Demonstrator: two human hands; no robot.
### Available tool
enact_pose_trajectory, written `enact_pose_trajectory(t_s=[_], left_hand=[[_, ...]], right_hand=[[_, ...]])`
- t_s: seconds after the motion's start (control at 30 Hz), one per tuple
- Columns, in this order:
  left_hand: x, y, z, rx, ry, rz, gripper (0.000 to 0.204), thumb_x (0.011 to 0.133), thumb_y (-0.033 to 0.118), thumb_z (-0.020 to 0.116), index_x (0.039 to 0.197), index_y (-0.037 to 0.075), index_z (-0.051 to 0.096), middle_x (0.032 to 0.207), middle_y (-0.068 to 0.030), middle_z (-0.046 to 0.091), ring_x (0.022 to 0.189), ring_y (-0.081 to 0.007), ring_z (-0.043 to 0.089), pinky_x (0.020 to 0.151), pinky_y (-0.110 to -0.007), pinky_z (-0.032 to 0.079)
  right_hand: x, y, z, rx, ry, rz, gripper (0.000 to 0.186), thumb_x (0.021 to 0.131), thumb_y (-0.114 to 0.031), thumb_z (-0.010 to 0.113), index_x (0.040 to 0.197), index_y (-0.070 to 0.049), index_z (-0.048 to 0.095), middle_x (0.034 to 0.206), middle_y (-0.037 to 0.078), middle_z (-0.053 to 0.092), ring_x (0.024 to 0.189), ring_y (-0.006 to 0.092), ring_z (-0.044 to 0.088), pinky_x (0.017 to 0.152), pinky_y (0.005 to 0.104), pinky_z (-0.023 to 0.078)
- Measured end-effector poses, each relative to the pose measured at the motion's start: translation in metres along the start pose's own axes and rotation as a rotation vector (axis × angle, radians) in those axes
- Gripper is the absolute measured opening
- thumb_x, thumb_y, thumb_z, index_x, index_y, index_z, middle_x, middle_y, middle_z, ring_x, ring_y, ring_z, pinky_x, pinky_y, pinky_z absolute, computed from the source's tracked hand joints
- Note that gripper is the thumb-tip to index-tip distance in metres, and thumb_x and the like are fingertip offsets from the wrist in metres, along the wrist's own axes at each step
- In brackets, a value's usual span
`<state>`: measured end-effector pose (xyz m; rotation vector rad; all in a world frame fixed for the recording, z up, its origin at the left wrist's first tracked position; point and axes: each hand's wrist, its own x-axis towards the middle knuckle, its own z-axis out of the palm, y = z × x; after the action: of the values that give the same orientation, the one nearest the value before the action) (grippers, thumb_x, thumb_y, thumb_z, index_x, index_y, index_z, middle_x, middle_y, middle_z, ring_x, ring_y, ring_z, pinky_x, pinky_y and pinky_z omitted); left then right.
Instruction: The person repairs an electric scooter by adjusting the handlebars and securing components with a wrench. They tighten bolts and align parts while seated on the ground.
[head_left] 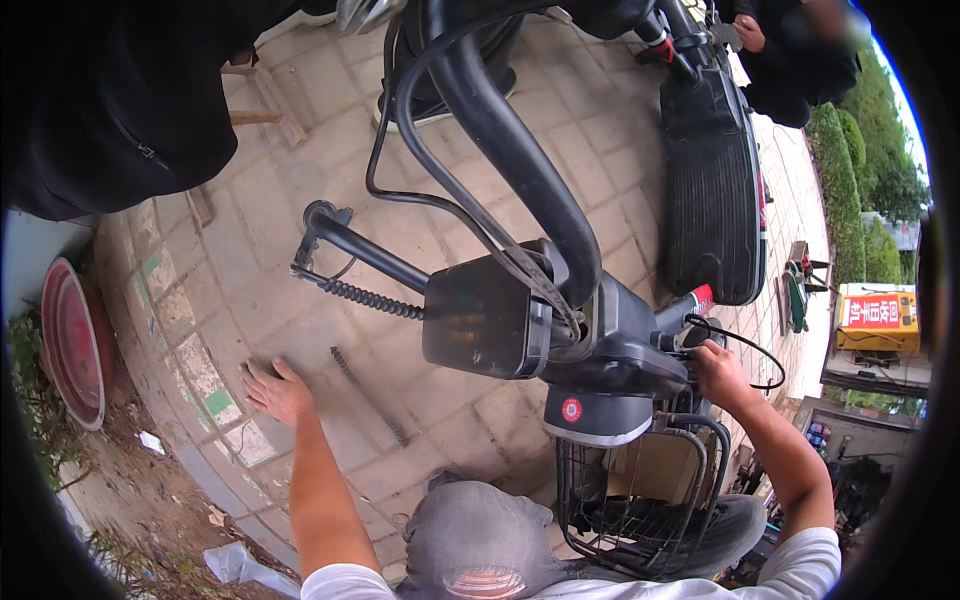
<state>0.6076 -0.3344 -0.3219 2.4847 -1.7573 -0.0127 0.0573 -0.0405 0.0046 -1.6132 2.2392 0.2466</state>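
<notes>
My left hand (278, 392) is stretched out with its fingers spread, holding nothing, over the paving on the left. A dark ridged strip (368, 395) shows on the paving to its right. My right hand (722, 372) is closed at a dark part on the right side of the black electric scooter (615, 345); the fingers hide what they grip. Beside it runs a looped black cable (775, 362). Left of the scooter's middle sits a black box-shaped housing (478, 318), and a bar with a coiled sleeve (365, 297) juts out leftward from it.
A wire basket (640, 490) stands near me. Thick black tubing (500, 130) arches overhead. A ribbed black panel (710, 190) stands at right. People in dark clothes (110, 120) are at upper left and upper right. A red basin (75, 345) rests far left; a yellow box (877, 318) is far right.
</notes>
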Motion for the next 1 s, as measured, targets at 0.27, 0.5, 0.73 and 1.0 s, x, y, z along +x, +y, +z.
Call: enact_pose_trajectory(t_s=[0.27, 0.5, 0.73, 1.0], left_hand=[[0.000, -0.010, 0.011, 0.081, 0.008, 0.038, 0.067, 0.098, 0.052, 0.040, 0.148, 0.009, 0.033, 0.155, -0.0094, 0.032, 0.142, -0.0281, 0.030, 0.116, -0.051, 0.022], [0.001, -0.012, 0.019, 0.096, 0.018, 0.045, 0.069, 0.098, 0.055, 0.039, 0.149, 0.009, 0.032, 0.155, -0.0090, 0.031, 0.142, -0.0272, 0.030, 0.115, -0.053, 0.022], [0.001, -0.006, 0.010, 0.094, 0.005, 0.037, 0.068, 0.098, 0.055, 0.040, 0.148, 0.009, 0.033, 0.155, -0.0099, 0.031, 0.142, -0.0283, 0.030, 0.115, -0.053, 0.022], [-0.002, -0.009, 0.011, 0.131, 0.021, 0.062, 0.068, 0.097, 0.054, 0.042, 0.147, 0.008, 0.033, 0.155, -0.0104, 0.032, 0.142, -0.0286, 0.030, 0.116, -0.052, 0.022]], right_hand=[[-0.009, 0.007, -0.002, -0.079, -0.124, 0.154, 0.011, 0.083, -0.004, 0.060, 0.093, -0.004, 0.055, 0.089, 0.016, 0.057, 0.077, 0.0403, 0.062, 0.067, 0.0488, 0.051], [0.001, 0.001, 0.003, -0.009, -0.134, 0.182, 0.012, 0.083, -0.004, 0.060, 0.094, -0.004, 0.056, 0.090, 0.018, 0.057, 0.081, 0.0418, 0.060, 0.068, 0.0492, 0.049], [0.018, -0.022, -0.011, -0.068, -0.206, 0.103, 0.015, 0.079, -0.004, 0.061, 0.094, -0.005, 0.060, 0.087, 0.015, 0.059, 0.074, 0.0406, 0.062, 0.065, 0.0483, 0.051], [0.005, -0.017, -0.013, -0.030, -0.222, 0.137, 0.012, 0.081, -0.007, 0.060, 0.092, -0.003, 0.057, 0.088, 0.017, 0.060, 0.077, 0.0407, 0.063, 0.067, 0.0482, 0.051]])
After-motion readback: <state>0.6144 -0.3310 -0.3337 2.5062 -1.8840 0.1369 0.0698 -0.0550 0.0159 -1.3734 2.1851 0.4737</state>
